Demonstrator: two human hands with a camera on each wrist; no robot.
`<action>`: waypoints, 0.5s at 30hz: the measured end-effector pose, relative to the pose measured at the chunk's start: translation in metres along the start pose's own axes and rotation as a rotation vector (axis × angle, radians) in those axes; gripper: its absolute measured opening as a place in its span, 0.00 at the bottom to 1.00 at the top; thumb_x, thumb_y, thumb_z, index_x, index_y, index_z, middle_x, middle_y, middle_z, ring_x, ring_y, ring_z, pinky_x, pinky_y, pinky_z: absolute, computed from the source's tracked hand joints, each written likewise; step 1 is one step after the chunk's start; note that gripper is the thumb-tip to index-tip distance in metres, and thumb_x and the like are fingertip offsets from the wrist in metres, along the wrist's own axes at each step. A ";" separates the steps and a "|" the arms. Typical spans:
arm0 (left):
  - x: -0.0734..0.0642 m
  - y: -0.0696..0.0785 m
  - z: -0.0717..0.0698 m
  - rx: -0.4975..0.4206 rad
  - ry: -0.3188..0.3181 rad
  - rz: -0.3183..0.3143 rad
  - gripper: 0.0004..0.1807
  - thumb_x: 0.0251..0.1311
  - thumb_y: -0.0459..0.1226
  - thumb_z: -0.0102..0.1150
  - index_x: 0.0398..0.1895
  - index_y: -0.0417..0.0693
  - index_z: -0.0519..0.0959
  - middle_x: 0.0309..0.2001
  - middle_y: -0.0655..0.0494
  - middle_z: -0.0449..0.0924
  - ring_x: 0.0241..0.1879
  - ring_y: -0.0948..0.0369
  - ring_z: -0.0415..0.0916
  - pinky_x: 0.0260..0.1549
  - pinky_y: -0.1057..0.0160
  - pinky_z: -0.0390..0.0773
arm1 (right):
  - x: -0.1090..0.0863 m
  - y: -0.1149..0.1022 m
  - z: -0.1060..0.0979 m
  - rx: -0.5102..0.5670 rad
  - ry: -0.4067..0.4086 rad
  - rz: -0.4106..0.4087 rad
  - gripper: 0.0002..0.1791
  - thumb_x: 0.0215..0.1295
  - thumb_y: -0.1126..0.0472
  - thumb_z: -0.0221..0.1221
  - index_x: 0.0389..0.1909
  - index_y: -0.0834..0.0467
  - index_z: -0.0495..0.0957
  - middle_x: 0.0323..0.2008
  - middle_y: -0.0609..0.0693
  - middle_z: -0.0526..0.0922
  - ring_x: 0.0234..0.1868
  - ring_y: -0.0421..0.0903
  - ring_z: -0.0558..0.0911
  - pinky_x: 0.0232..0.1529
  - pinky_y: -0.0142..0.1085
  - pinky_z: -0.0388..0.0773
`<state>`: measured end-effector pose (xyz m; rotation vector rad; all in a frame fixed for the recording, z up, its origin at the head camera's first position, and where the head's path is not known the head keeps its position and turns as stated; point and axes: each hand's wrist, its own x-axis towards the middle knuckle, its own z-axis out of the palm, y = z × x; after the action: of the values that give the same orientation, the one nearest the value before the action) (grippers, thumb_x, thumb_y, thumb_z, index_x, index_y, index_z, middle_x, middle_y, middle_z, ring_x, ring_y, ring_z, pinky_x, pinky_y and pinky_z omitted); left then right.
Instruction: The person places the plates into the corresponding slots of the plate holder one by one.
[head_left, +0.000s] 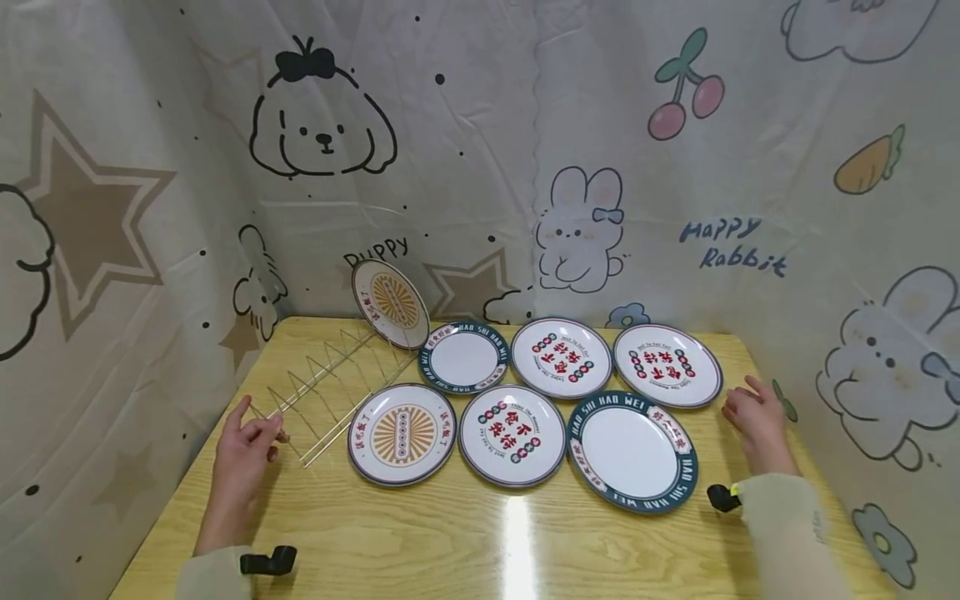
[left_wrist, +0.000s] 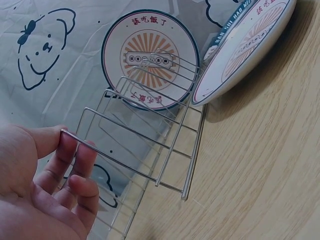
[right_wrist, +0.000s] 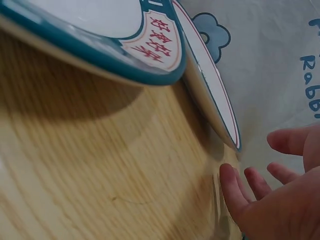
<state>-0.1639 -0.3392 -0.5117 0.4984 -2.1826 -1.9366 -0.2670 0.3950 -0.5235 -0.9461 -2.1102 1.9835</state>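
Left of centre in the head view, your wire rack [left_wrist: 194, 156] stands on the table [head_left: 420, 533], its near end pinched between your left hand's [head_left: 251, 437] thumb and finger; one tilted plate [head_left: 391, 304] stands at its far end. Six flat plates [head_left: 513, 435] spread rightward; your right hand [head_left: 759, 417], fingers loosely apart, hovers right.

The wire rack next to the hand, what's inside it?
One plate with an orange sunburst leans at the far end of the wire rack. You can see its front, but its back is turned away, and it covers part of whatever is behind it.
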 end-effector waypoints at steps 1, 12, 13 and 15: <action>0.000 0.000 0.000 0.002 0.000 0.001 0.47 0.76 0.43 0.56 0.86 0.52 0.37 0.29 0.72 0.82 0.32 0.71 0.78 0.27 0.69 0.74 | 0.001 0.001 0.002 -0.002 -0.005 0.016 0.40 0.79 0.63 0.50 0.85 0.50 0.44 0.79 0.61 0.54 0.50 0.37 0.74 0.53 0.26 0.80; 0.002 -0.003 -0.001 0.017 0.006 0.004 0.47 0.76 0.43 0.57 0.86 0.51 0.37 0.29 0.73 0.82 0.32 0.72 0.78 0.27 0.70 0.75 | 0.003 0.002 0.020 -0.028 -0.058 0.109 0.40 0.82 0.61 0.46 0.85 0.49 0.37 0.81 0.62 0.54 0.50 0.38 0.76 0.50 0.28 0.83; 0.002 -0.003 -0.001 0.016 0.005 0.007 0.47 0.76 0.43 0.57 0.86 0.51 0.38 0.29 0.73 0.82 0.32 0.72 0.78 0.27 0.70 0.75 | 0.003 0.002 0.021 -0.037 -0.065 0.109 0.39 0.82 0.61 0.45 0.85 0.49 0.36 0.81 0.62 0.53 0.51 0.38 0.76 0.50 0.28 0.83; 0.002 -0.003 -0.001 0.013 0.002 0.014 0.47 0.76 0.43 0.57 0.86 0.51 0.38 0.29 0.73 0.82 0.32 0.72 0.78 0.27 0.70 0.74 | 0.003 0.003 0.022 -0.039 -0.074 0.101 0.40 0.82 0.62 0.46 0.85 0.50 0.36 0.81 0.63 0.53 0.51 0.39 0.76 0.50 0.28 0.83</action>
<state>-0.1647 -0.3408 -0.5151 0.4852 -2.1934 -1.9148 -0.2789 0.3773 -0.5302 -1.0211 -2.1892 2.0621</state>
